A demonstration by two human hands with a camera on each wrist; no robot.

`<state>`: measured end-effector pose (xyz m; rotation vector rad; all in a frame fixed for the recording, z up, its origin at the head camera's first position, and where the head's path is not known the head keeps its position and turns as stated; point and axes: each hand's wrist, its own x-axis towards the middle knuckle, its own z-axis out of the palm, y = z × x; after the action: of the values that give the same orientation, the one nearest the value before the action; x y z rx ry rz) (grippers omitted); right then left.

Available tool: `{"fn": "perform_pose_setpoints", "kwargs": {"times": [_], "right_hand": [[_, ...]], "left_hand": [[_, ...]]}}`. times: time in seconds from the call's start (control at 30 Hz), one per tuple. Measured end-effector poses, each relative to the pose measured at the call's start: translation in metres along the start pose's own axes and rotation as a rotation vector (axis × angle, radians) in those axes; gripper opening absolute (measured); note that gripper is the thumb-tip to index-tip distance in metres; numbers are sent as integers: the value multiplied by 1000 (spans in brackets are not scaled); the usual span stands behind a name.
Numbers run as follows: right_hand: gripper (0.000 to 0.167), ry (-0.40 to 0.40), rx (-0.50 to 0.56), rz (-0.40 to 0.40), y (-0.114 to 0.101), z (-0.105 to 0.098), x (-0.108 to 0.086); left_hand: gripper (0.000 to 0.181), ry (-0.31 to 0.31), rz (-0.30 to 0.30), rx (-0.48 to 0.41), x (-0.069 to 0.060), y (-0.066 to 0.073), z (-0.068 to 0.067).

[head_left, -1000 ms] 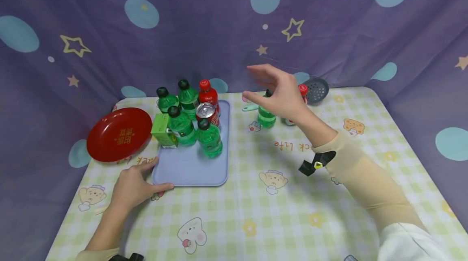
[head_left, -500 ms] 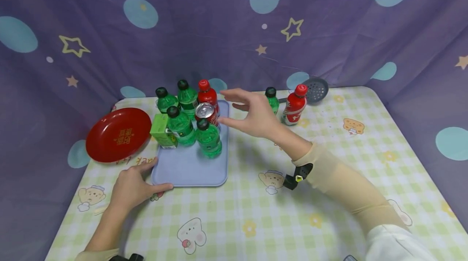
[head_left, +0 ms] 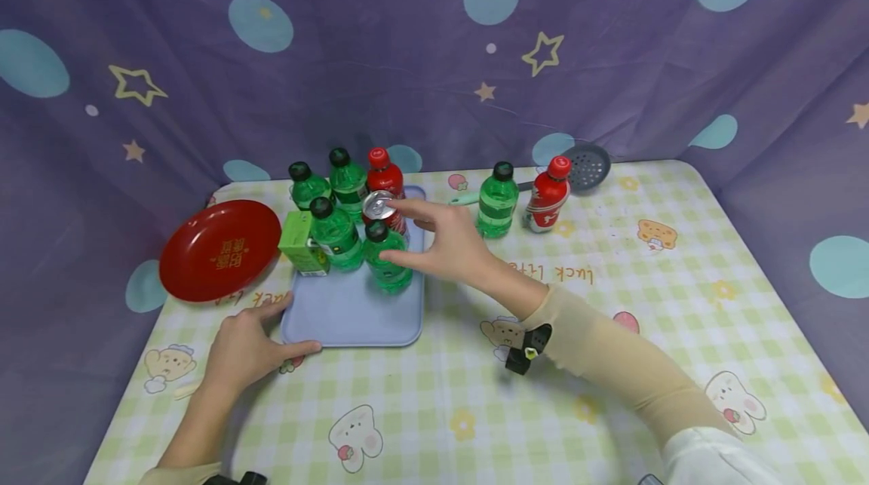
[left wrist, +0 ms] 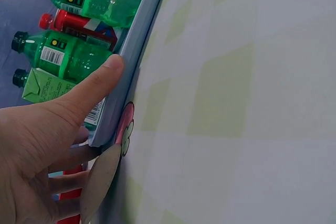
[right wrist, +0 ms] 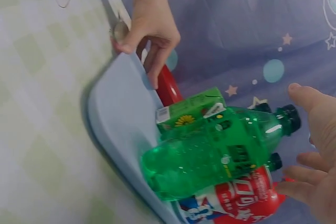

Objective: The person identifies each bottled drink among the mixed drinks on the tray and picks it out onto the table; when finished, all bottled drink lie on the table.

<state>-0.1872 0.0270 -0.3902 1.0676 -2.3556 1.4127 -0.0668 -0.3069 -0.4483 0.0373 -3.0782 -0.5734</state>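
Note:
My left hand (head_left: pixel 244 345) holds the near left corner of a blue tray (head_left: pixel 353 323); in the left wrist view its thumb lies on the tray's rim (left wrist: pixel 137 45). My right hand (head_left: pixel 456 244) is over the tray's right edge, thumb and fingers apart, beside the nearest green bottle (head_left: pixel 390 274) and a red can (head_left: pixel 396 225). In the right wrist view that hand (right wrist: pixel 321 145) spreads near the cap of a green bottle (right wrist: pixel 210 153); contact is not clear. Behind stand more green bottles (head_left: pixel 337 244), a red bottle (head_left: pixel 385 177) and a green carton (head_left: pixel 296 246).
Left of the tray, a red plate (head_left: pixel 220 251) lies tilted. To its right stand a green bottle (head_left: pixel 497 207) and a red bottle (head_left: pixel 546 202), with a grey slotted ladle (head_left: pixel 589 167) behind them. A purple curtain (head_left: pixel 380 78) hangs along the back.
My right hand has moved left and down from above the right-hand bottles to beside the nearest green bottle on the tray. The left hand and tray have stayed where they were.

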Motion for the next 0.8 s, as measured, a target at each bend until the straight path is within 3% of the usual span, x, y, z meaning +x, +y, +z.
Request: {"fn": "perform_pose_setpoints", "kwargs": {"times": [0.4, 0.8], "right_hand": [[67, -2, -59, 75, 6, 24, -11], [75, 38, -94, 71, 12, 39, -16]], "left_hand": [[105, 1, -16, 2, 0, 1, 1], [104, 9, -6, -2, 0, -1, 2]]}}
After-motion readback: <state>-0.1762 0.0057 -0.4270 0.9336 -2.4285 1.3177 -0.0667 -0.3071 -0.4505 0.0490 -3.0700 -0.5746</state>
